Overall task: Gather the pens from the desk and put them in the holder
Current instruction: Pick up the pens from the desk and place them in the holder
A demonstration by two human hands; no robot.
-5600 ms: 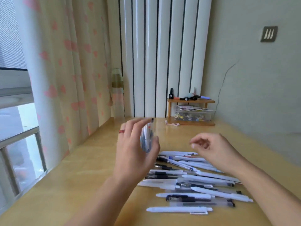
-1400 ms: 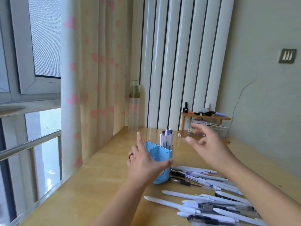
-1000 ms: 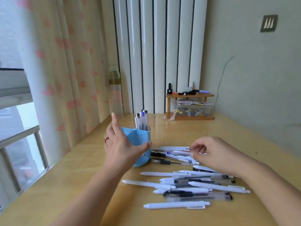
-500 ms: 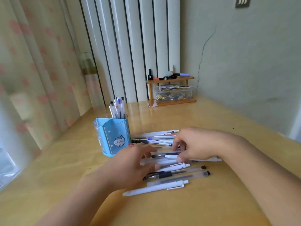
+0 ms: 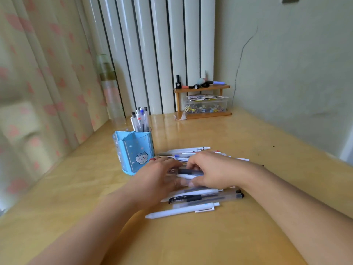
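A blue pen holder (image 5: pixel 133 152) with a cat picture stands upright on the wooden desk (image 5: pixel 191 241), with several pens (image 5: pixel 140 119) sticking out of its back compartment. To its right lies a heap of several white, clear and black pens (image 5: pixel 193 202). Both hands rest on the middle of that heap. My left hand (image 5: pixel 156 178) and my right hand (image 5: pixel 214 171) meet over a dark-grip pen (image 5: pixel 188 171) and a white one, fingers curled around them. The pens under the hands are hidden.
A small wooden shelf (image 5: pixel 202 100) with a clear box of clips stands at the back by the wall. A tall bottle (image 5: pixel 110 92) is behind the holder near the curtain. White radiator pipes rise at the back.
My left hand has let go of the holder and come down onto the pen heap. My right hand dropped from the air onto the same pens. The view tilted downward.
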